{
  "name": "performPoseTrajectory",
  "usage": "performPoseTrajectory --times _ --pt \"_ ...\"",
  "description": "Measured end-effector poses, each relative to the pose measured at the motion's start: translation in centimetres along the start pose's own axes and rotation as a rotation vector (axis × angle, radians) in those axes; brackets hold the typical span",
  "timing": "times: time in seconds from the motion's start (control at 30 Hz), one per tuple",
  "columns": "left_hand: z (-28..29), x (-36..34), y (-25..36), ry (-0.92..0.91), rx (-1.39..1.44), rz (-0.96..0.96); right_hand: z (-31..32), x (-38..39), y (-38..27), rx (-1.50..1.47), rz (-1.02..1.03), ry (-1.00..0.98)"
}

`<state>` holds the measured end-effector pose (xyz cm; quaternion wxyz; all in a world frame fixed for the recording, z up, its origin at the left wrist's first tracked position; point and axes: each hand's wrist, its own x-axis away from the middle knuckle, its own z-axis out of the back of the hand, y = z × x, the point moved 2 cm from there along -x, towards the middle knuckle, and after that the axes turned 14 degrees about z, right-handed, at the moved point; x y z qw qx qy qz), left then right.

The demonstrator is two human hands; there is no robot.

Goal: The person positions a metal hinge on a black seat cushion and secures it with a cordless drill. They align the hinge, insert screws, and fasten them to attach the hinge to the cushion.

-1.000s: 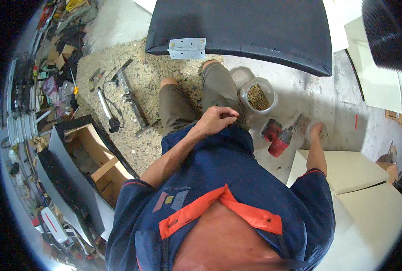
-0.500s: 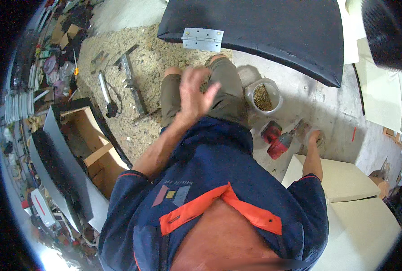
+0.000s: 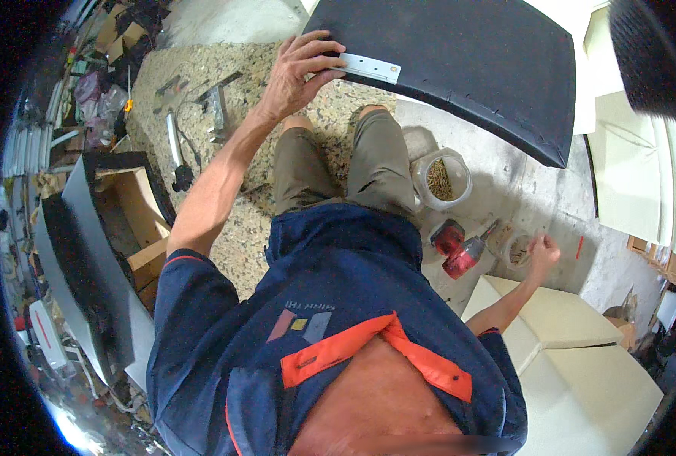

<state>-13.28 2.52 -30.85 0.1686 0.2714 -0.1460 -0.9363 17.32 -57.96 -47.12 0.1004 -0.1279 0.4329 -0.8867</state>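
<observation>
A black padded panel (image 3: 459, 68) stretches across the far side, in front of my knees. On its near edge lies a silver metal hinge (image 3: 368, 67), showing as a narrow strip with screw holes. My left hand (image 3: 300, 74) grips the hinge's left end, fingers over the top and thumb along the lower side. At the right, my right hand (image 3: 543, 251) is closed beside a small clear tub (image 3: 516, 249) with small pieces inside. Whatever its fingers hold is hidden. A red and black cordless drill (image 3: 463, 254) lies on the floor left of that tub.
A clear tub (image 3: 459, 199) of brass-coloured screws stands by my right knee. Cream foam blocks (image 3: 573, 342) lie at the lower right. Left are an open-framed black and grey box (image 3: 106, 228), a metal bar tool (image 3: 218, 114) and a white-handled tool (image 3: 174, 140).
My left hand has reached forward to the hinge, which now shows as a narrower strip. My right hand has come up out of the small tub and moved slightly right.
</observation>
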Motion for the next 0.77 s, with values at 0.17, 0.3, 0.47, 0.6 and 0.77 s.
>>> performPoseTrajectory --times 0.17,0.3,0.47,0.6,0.77 --pt "-1.0 -0.9 -0.7 -0.014 0.195 0.176 -8.6 -2.5 -15.4 -1.024 0.398 0.08" --pt "0.3 -2.0 0.4 -0.001 0.209 0.12 -11.3 -3.7 -22.2 -0.989 0.412 0.23" --pt "6.0 -7.1 2.0 -0.137 0.339 0.378 -5.0 -4.9 -28.3 -0.791 0.492 0.335" --pt "10.8 -17.3 1.8 -0.332 0.384 0.528 0.0 -7.6 -34.6 -0.724 0.569 0.239" --pt "14.1 -28.4 2.8 -0.319 0.456 0.854 3.2 -13.7 -43.2 -0.515 0.519 0.259"
